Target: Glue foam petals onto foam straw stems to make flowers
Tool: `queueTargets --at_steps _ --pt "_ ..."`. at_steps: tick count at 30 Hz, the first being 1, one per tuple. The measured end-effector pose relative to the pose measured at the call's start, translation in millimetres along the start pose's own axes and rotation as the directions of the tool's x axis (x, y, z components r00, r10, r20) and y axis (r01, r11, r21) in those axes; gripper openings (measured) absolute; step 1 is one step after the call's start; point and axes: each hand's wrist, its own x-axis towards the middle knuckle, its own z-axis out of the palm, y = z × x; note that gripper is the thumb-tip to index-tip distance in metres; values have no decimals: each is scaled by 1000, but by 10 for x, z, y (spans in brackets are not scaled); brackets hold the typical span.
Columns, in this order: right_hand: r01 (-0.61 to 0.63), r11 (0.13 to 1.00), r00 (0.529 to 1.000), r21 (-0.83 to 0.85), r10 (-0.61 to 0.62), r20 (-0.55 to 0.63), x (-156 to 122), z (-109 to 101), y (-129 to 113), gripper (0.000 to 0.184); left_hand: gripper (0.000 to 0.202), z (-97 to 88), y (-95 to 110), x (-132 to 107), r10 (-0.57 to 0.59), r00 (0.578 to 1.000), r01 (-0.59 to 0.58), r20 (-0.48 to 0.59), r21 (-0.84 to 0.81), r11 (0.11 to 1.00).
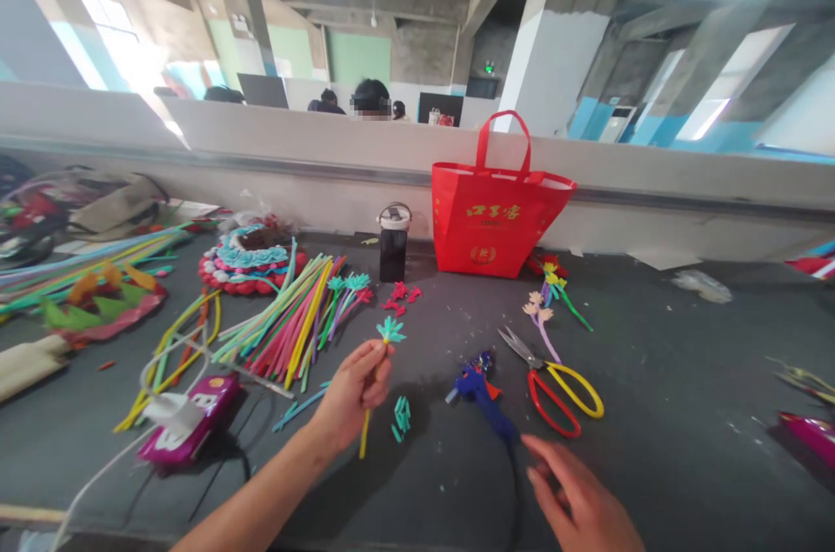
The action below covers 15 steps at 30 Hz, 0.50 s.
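Observation:
My left hand (357, 387) is closed around the yellow stem of a pipe-cleaner flower (391, 329), whose teal petals fan out above my fingers. The lower end of the stem pokes out beneath the hand. Just right of it lies a small heap of short teal pipe-cleaner pieces (403, 417). My right hand (574, 495) hovers low over the table with its fingers apart and nothing in them. Nearest to it is a blue hot glue gun (486, 404), lying on its side. Beyond that rest scissors (554, 385) with one red and one yellow handle, blades spread.
Bundled coloured pipe cleaners (280, 326) lie left of centre, near a purple power strip (196, 422) with a white plug and cable. A dark bottle (393, 248) and a red tote bag (502, 222) stand at the back. Finished flowers (538, 309) lie before the bag.

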Motion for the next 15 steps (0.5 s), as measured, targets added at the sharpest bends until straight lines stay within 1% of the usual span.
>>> queueTargets --at_steps 1,2,4,6,9,11,15 --pt "24 995 998 -99 -30 -63 179 99 -8 30 21 58 24 18 10 1000 -10 -6 11 1000" --pt "20 981 996 -192 -37 -85 337 198 -20 33 21 111 48 28 22 1000 -22 -6 22 1000" --pt "-11 942 997 -336 -14 -73 568 375 -49 36 21 190 93 29 38 999 -38 -10 40 998" --pt "-38 905 999 -424 33 -20 692 501 -80 39 20 228 126 25 46 999 -44 -19 71 997" --pt "-59 878 994 -475 96 54 769 594 -122 46 19 221 136 58 76 997 -73 -26 98 993" --pt "-84 873 986 -480 142 85 806 619 -146 45 18 204 120 113 112 993 -109 -25 100 989" --pt "-193 882 958 -431 264 113 852 647 -177 42 20 218 83 230 222 973 -213 -60 124 969"
